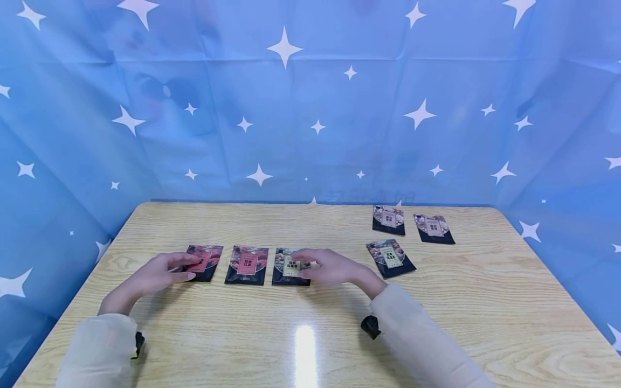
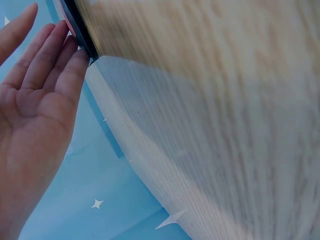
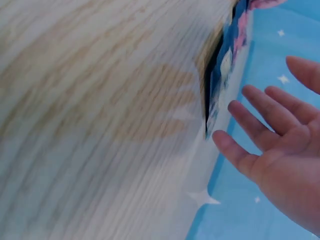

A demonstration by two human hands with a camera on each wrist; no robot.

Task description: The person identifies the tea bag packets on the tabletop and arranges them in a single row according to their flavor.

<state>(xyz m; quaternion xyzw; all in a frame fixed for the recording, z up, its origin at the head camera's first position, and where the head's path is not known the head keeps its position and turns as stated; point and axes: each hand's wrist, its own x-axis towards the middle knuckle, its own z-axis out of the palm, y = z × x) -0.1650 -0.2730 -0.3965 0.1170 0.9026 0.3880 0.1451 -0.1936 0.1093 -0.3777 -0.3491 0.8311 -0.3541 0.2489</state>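
In the head view my left hand (image 1: 162, 274) reaches over the leftmost red-labelled sachet (image 1: 210, 262), covering part of it. Its fingertips touch the sachet's edge in the left wrist view, where the hand (image 2: 42, 105) shows a bare palm and lightly bent fingers. A second red-labelled sachet (image 1: 246, 265) lies to the right of that one. My right hand (image 1: 335, 267) hangs over the right side of a sachet with a pale green label (image 1: 286, 268). The right wrist view shows this hand (image 3: 280, 140) with spread, loose fingers, apart from the sachet (image 3: 219, 95).
Another green-labelled sachet (image 1: 391, 258) lies tilted to the right of my right hand. Behind it are two sachets with pinkish labels, one on the left (image 1: 388, 220) and one on the right (image 1: 434, 229). A blue starred cloth (image 1: 310, 134) borders the wooden table (image 1: 218, 334).
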